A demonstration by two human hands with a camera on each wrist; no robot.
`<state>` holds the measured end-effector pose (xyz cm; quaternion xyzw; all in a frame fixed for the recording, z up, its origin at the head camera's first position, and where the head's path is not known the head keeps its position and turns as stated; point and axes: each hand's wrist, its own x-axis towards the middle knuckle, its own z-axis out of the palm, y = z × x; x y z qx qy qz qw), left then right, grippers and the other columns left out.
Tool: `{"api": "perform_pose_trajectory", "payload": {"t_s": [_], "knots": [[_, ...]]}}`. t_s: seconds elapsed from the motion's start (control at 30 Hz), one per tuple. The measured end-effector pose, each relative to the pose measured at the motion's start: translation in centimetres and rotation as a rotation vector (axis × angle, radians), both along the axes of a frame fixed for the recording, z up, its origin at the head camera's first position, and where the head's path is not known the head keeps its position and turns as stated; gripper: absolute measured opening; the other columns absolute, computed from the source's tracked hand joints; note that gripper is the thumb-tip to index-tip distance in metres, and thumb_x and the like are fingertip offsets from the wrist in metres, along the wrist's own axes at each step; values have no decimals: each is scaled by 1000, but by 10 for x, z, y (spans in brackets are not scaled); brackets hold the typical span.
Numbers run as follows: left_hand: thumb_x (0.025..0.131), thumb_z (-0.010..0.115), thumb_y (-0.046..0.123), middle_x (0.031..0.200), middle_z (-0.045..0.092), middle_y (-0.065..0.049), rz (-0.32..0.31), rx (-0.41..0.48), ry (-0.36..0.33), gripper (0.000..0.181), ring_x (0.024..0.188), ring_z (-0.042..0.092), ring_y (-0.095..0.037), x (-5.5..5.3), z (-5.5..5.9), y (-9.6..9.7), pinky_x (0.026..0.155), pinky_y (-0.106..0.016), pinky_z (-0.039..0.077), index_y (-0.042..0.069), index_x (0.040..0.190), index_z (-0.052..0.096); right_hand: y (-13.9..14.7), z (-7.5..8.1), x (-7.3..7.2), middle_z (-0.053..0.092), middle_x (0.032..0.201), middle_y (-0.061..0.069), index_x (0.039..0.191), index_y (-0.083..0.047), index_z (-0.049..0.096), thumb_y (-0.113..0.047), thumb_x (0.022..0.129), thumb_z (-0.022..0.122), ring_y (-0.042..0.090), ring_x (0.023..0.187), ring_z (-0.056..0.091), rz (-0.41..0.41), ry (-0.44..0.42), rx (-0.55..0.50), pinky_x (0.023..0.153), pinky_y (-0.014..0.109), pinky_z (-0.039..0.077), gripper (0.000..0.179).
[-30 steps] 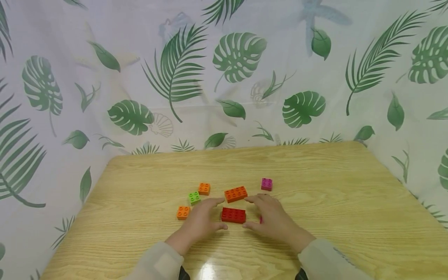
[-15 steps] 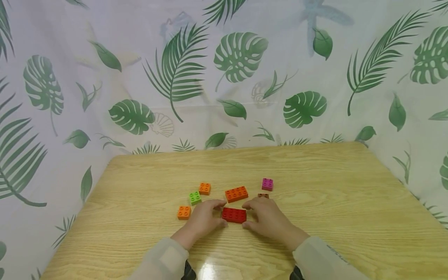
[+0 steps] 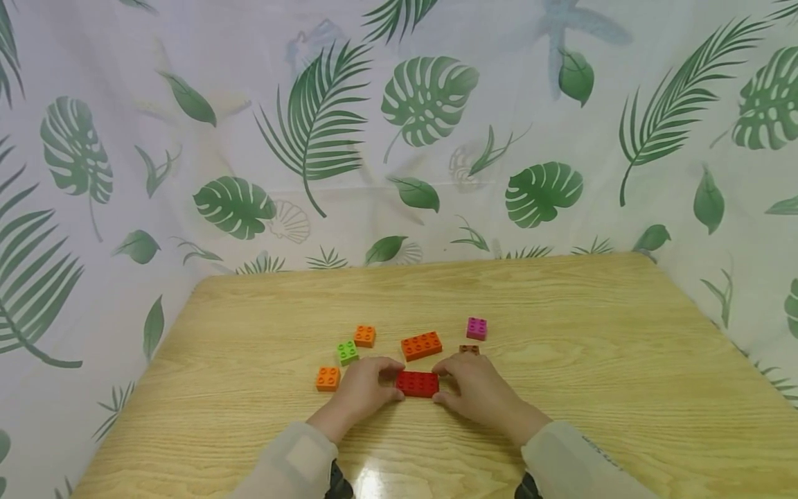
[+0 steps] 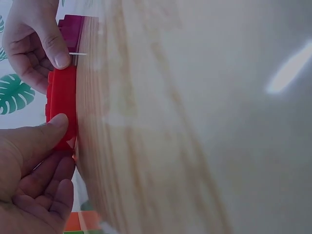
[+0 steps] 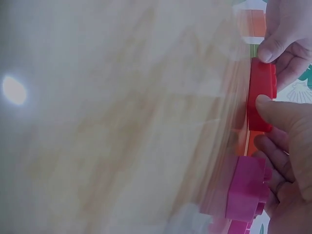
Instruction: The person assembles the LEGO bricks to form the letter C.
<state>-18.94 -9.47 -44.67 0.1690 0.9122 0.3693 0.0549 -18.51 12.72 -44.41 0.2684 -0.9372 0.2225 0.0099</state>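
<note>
A long red toy building brick (image 3: 418, 384) lies studs up on the table, between the two hands. My left hand (image 3: 361, 389) pinches its left end with curled fingers and thumb. At the opposite end my right hand (image 3: 476, 388) pinches it in the same way. In the left wrist view, a thumb from each hand presses the near side of the red brick (image 4: 63, 100). Just behind it lies an orange-red long brick (image 3: 421, 346). In the right wrist view a magenta brick (image 5: 246, 187) stands close to my right hand, which hides it in the head view.
Left of the hands lie two small orange bricks (image 3: 327, 379) and a lime green brick (image 3: 347, 353). A brown brick (image 3: 469, 349) shows partly behind the right hand, with another magenta brick (image 3: 476, 328) farther back. The wooden table (image 3: 592, 333) meets a leaf-patterned cloth (image 3: 424, 194).
Both hands have closed in from the sides onto the ends of the red brick. The right hand's shift has uncovered part of the brown brick. The other visible bricks stay in place.
</note>
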Motion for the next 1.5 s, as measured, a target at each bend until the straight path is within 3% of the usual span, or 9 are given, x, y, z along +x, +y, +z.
{"api": "perform_pose_trajectory", "payload": {"t_s": [0.13,0.4,0.93,1.23,1.5], "knots": [[77,80,15,109,67,-2,0,23,-17,38,104,59,-22,3,1,0,90,-40,46,8,113,69,3,2,3,65,103,-1,109,-11,67,-25,83,76,20,98,57,1,-23,-34,92,45,40,31],[76,81,14,102,68,0,-25,86,-12,37,90,60,-18,13,10,-1,76,-31,50,8,111,70,15,4,9,64,102,-3,109,-13,67,-27,82,75,14,87,53,61,37,-66,86,43,41,31],[72,84,18,100,67,5,-98,76,-87,33,91,57,-12,31,12,-1,82,-32,46,13,103,73,24,2,26,61,98,-8,102,-18,68,-31,79,77,9,91,52,165,93,-61,86,41,41,28],[70,86,21,103,67,5,-148,32,-66,35,100,58,-14,32,7,0,90,-35,45,13,101,73,25,3,30,61,99,-11,101,-17,68,-34,80,76,12,100,52,199,100,0,92,41,39,28],[70,86,21,100,68,6,-159,30,-69,34,98,59,-12,33,5,2,88,-31,47,12,100,73,26,6,32,60,99,-11,101,-17,68,-34,80,76,11,100,51,201,88,25,92,40,40,28]]}}
